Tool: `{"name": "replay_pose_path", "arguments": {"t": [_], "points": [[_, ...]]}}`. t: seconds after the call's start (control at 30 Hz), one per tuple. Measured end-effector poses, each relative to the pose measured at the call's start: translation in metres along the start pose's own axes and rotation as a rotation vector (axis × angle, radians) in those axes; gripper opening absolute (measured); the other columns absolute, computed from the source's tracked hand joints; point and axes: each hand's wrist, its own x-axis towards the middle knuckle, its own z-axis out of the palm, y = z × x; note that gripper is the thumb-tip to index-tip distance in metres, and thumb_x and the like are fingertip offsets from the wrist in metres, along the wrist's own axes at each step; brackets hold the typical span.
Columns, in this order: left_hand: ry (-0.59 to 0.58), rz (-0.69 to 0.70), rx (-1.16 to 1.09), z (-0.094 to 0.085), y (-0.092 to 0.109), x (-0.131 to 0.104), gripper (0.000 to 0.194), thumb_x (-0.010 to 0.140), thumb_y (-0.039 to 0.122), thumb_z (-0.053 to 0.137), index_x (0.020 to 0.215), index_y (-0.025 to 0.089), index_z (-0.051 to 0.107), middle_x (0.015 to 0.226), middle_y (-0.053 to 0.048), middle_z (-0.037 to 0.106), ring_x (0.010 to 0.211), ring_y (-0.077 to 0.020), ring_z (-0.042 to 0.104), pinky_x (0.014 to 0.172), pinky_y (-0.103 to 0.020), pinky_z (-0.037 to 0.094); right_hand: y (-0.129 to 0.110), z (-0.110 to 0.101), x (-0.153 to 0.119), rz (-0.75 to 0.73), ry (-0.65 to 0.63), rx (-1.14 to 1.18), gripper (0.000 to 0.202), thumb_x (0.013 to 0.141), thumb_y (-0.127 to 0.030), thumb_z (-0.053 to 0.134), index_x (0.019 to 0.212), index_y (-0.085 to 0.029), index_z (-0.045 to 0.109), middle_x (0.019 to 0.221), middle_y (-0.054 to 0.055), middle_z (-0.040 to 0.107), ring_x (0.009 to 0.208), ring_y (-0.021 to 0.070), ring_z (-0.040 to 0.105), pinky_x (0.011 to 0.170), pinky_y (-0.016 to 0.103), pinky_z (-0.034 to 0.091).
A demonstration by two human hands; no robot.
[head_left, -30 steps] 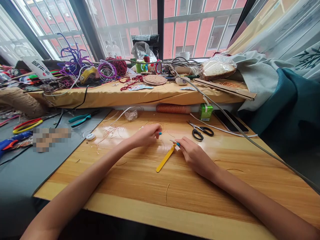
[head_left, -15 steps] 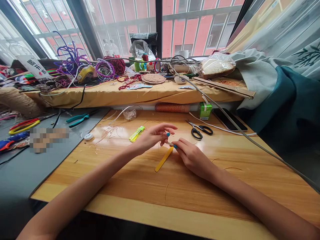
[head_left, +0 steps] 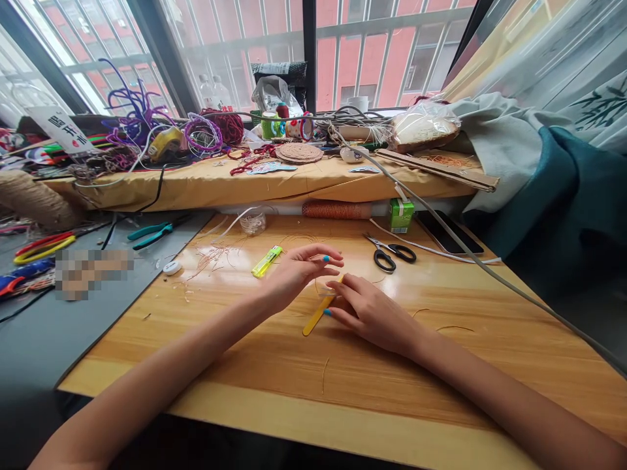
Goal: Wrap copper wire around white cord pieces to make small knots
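Observation:
My left hand (head_left: 304,274) is raised over the middle of the table, fingers curved and the blue-nailed thumb close against them. A thin brownish thread (head_left: 316,286) curves below its fingertips; whatever is in the pinch is too small to make out. Just to the right, my right hand (head_left: 365,305) has its thumb spread away from the fingers. By those fingertips is a small, pale, blurred piece (head_left: 325,293); I cannot tell whether the fingers touch it. Beneath lies a flat yellow stick (head_left: 314,320) on the wooden table, its upper end partly covered by the right hand.
Beyond the hands lie a yellow-green packet (head_left: 267,261), black-handled scissors (head_left: 389,251), a green box (head_left: 401,215) and a dark phone (head_left: 448,233). Teal pliers (head_left: 151,234) are on the grey surface at left. A grey cable (head_left: 441,222) crosses the right side. Loose threads are scattered about.
My right thumb has parted from the fingers, which pinched the small pale piece before. That piece now appears blurred and lower, over the yellow stick. My left hand has shifted slightly.

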Motion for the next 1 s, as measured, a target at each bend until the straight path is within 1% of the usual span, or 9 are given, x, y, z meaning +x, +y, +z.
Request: {"name": "replay_pose_path", "arguments": {"t": [0.13,0.23,0.4,0.47,0.53,0.67,0.77,0.87,1.0], "points": [[0.056,0.031,0.022,0.007,-0.003,-0.004,0.010,0.069,0.013,0.055,0.074,0.016,0.062,0.092,-0.002,0.058,0.091,-0.0134,0.055,0.087,-0.032,0.042,0.000,0.001,-0.002,-0.060,0.009,-0.063,0.027,0.086,-0.024,0.033,0.096,-0.011,0.055,0.081,0.010,0.054,0.076,0.0196,0.049,0.068,0.034,0.043],[0.060,0.107,0.246,0.007,-0.004,-0.002,0.011,0.072,0.018,0.054,0.081,0.017,0.060,0.095,-0.003,0.057,0.095,-0.0143,0.052,0.089,-0.035,0.039,0.002,0.001,-0.001,-0.055,0.030,-0.038,0.026,0.087,-0.019,0.030,0.088,-0.013,0.056,0.077,0.009,0.053,0.072,0.0180,0.047,0.064,0.031,0.041],[0.122,0.560,0.977,-0.009,-0.001,0.004,0.021,0.082,0.017,0.040,0.096,0.018,0.055,0.112,-0.008,0.046,0.109,-0.0158,0.041,0.095,-0.037,0.033,0.006,-0.002,0.001,0.050,0.044,0.208,0.021,0.086,-0.016,0.032,0.075,-0.015,0.049,0.073,0.005,0.050,0.065,0.0132,0.046,0.060,0.025,0.039],[0.077,0.749,1.181,-0.015,0.002,0.003,0.025,0.082,0.015,0.038,0.103,0.018,0.051,0.116,-0.009,0.045,0.113,-0.0164,0.036,0.096,-0.038,0.031,0.008,-0.003,0.002,0.103,0.033,0.308,0.021,0.086,-0.017,0.031,0.071,-0.017,0.045,0.070,0.003,0.049,0.063,0.0118,0.045,0.059,0.024,0.038],[-0.039,0.900,1.332,-0.019,0.004,0.001,0.027,0.082,0.016,0.038,0.108,0.017,0.048,0.115,-0.008,0.049,0.114,-0.0169,0.036,0.097,-0.038,0.029,0.009,-0.005,0.003,0.153,0.006,0.376,0.021,0.087,-0.019,0.032,0.069,-0.018,0.043,0.068,0.001,0.049,0.062,0.0114,0.045,0.059,0.023,0.037],[-0.226,1.069,1.549,-0.023,0.003,-0.003,0.029,0.080,0.022,0.044,0.109,0.017,0.047,0.103,-0.006,0.058,0.105,-0.0164,0.045,0.098,-0.038,0.025,0.010,-0.007,0.004,0.219,-0.018,0.452,0.022,0.087,-0.024,0.032,0.068,-0.018,0.041,0.068,0.000,0.050,0.065,0.0116,0.045,0.062,0.023,0.036],[-0.236,1.077,1.616,-0.025,-0.001,-0.002,0.023,0.082,0.018,0.040,0.102,0.020,0.051,0.088,-0.003,0.062,0.092,-0.0132,0.050,0.095,-0.033,0.027,0.008,-0.009,0.005,0.232,-0.025,0.475,0.023,0.087,-0.027,0.032,0.068,-0.018,0.041,0.067,0.000,0.049,0.064,0.0117,0.045,0.062,0.023,0.036],[-0.258,0.954,1.614,-0.027,-0.002,-0.001,0.027,0.085,0.017,0.033,0.098,0.023,0.055,0.078,-0.002,0.062,0.081,-0.0124,0.051,0.090,-0.030,0.030,0.006,-0.012,0.006,0.220,-0.037,0.504,0.025,0.088,-0.027,0.028,0.072,-0.018,0.045,0.071,0.001,0.051,0.068,0.0122,0.047,0.066,0.024,0.036],[-0.281,0.765,1.463,-0.028,-0.001,0.000,0.030,0.086,0.023,0.029,0.096,0.023,0.058,0.076,-0.004,0.061,0.078,-0.0140,0.050,0.086,-0.031,0.032,0.008,-0.012,0.005,0.229,-0.004,0.521,0.026,0.089,-0.025,0.027,0.074,-0.017,0.048,0.075,0.001,0.054,0.073,0.0126,0.048,0.070,0.024,0.037]]}}
